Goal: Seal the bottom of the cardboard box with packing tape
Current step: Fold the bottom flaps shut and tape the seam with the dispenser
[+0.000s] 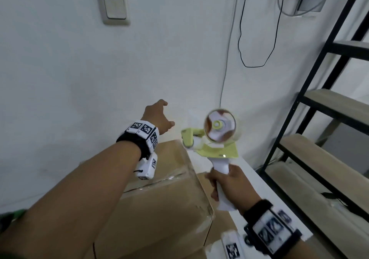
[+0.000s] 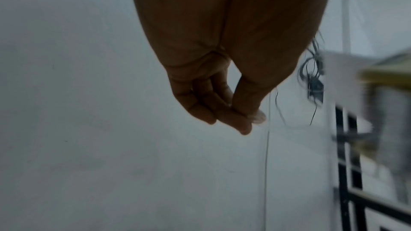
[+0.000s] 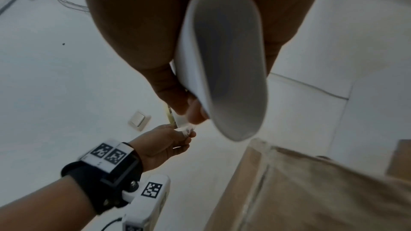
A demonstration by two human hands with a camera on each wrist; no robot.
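White wall fills most of what I see, with a light switch (image 1: 114, 8) high up and a black shelf rack (image 1: 327, 107) off to the right. My right hand (image 1: 231, 186) is clamped round the white handle of the tape dispenser (image 1: 211, 139), which I hold in the air above the far corner of the cardboard box (image 1: 159, 198), its roll turned towards me. My left hand (image 1: 157, 117) reaches out beside the dispenser's front end; the left wrist view shows the thumb and fingertips (image 2: 242, 120) drawn together, and the right wrist view suggests they are at the loose end of clear tape (image 3: 186, 130), though I cannot tell whether they really have it.

Glossy tape strips already run along the box's seam and edge, so I judge this to be the start of another strip. To do it well I should pull the free end out straight, keep it from folding onto itself, set it just past the edge, then press the dispenser flat and draw it evenly along. The box sits on the white table (image 1: 259, 180) below my arms.
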